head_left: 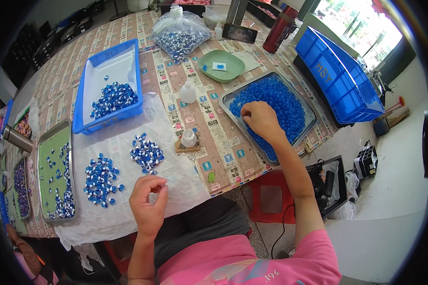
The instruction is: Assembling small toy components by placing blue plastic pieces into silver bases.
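My right hand [262, 121] reaches over a metal tray [309, 129] filled with clear blue beads [286, 107]. Its fingers are pinched together at the tray's left part; what they hold, if anything, is hidden. Near the table's front edge my left hand [147, 203] is raised, thumb and fingers curled to a pinch. Anything between those fingertips is too small to make out. Just beyond it, a small pile of blue-and-white beads [146, 153] lies on white sheeting [176, 183]. A larger pile of similar beads [101, 180] spreads to its left.
A small glass jar [189, 138] and a white squeeze bottle [188, 92] stand mid-table. Behind are a green plate [233, 73], a bag of beads [179, 40] and a red flask [280, 29]. A blue tray [77, 111] and green-lined tray [46, 190] sit left; a blue crate [337, 76] right.
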A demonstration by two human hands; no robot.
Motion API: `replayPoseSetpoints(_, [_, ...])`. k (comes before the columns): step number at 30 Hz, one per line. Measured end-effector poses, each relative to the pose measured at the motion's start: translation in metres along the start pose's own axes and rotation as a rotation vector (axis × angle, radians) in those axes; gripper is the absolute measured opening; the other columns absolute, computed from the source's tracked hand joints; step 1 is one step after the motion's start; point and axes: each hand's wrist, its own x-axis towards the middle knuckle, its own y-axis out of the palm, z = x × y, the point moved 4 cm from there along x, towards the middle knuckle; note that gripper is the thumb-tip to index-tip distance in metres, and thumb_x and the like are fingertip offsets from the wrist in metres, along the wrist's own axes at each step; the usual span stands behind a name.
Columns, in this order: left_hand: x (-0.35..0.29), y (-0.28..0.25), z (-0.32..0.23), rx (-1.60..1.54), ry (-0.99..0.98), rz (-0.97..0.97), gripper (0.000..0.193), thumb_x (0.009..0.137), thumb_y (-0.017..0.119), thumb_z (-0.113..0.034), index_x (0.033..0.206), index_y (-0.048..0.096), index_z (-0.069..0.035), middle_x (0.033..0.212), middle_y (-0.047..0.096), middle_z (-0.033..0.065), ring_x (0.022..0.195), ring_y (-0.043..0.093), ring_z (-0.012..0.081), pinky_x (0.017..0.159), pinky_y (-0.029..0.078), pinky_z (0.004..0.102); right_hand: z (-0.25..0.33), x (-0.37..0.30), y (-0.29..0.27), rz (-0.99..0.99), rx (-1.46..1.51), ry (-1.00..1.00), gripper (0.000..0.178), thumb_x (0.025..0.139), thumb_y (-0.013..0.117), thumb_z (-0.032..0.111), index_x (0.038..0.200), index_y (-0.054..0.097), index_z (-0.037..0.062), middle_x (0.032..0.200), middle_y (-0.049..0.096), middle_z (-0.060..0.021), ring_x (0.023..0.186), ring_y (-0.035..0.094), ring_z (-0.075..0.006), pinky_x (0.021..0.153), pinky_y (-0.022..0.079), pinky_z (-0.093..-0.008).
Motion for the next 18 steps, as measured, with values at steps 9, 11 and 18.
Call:
replayPoseSetpoints(9, [-0.022,0.019,0.006,-0.542,-0.415,0.179,0.016,0.087,0.068,0.005,0.102,0.067,0.001,0.103,0.061,0.0058,0.086,0.064,0.0131,0.077,0.054,0.0253,0.052,-0.042,-0.015,-0.176,0.492,-0.186,0.019,0.076,0.069,-0.007,0.093,0.068,0.0010,0.094,0.064,-0.0082,0.079,0.065,-0.0184,0.070,0.053,-0.0277])
replayPoseSetpoints(11, [-0.025,0.021,0.009,-0.627,-0.499,0.179,0.016,0.088,0.067,0.003,0.104,0.066,0.001,0.103,0.062,0.0062,0.087,0.066,0.0140,0.078,0.056,0.0269,0.070,-0.053,-0.013,-0.114,0.571,-0.235,0.020,0.077,0.070,-0.006,0.095,0.069,0.0014,0.094,0.064,-0.0072,0.079,0.065,-0.0163,0.069,0.052,-0.0263])
replayPoseSetpoints(18, [-0.035,0.023,0.025,-0.899,-0.731,0.223,0.021,0.094,0.064,-0.003,0.114,0.063,0.000,0.102,0.067,0.0074,0.088,0.067,0.0161,0.079,0.057,0.0291,0.123,-0.077,0.008,0.145,0.885,-0.158,0.024,0.078,0.074,-0.004,0.101,0.070,0.0010,0.098,0.066,-0.0063,0.083,0.065,-0.0115,0.071,0.053,-0.0232])
